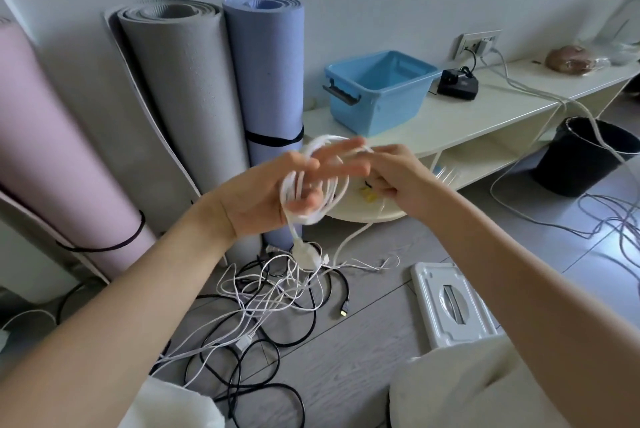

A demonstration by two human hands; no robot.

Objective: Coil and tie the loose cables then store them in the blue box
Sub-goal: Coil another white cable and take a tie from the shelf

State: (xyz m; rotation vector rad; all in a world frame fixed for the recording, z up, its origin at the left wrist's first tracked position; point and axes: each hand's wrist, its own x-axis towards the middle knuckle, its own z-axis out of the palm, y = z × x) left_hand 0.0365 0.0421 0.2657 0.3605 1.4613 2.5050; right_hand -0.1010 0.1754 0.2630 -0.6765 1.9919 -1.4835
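White cable [313, 181], wound into loops, hangs around the left hand [273, 192], whose fingers are spread and nearly straight through the coil. The right hand [398, 178] pinches the cable at the coil's upper right, fingers curled on the strand. From the coil a tail drops to a white plug [306, 254] above a tangle of black and white cables [263, 309] on the grey floor. The blue box [377, 91] sits open on a cream low shelf [485, 115], beyond the hands and well apart from them. Beside the box stands a black device [458, 83], wired to a wall socket [479, 43]. Left of the shelf lean three rolled mats [266, 81]. A black bucket [585, 157] stands right, a white stand [450, 303] lies near the person's knee.
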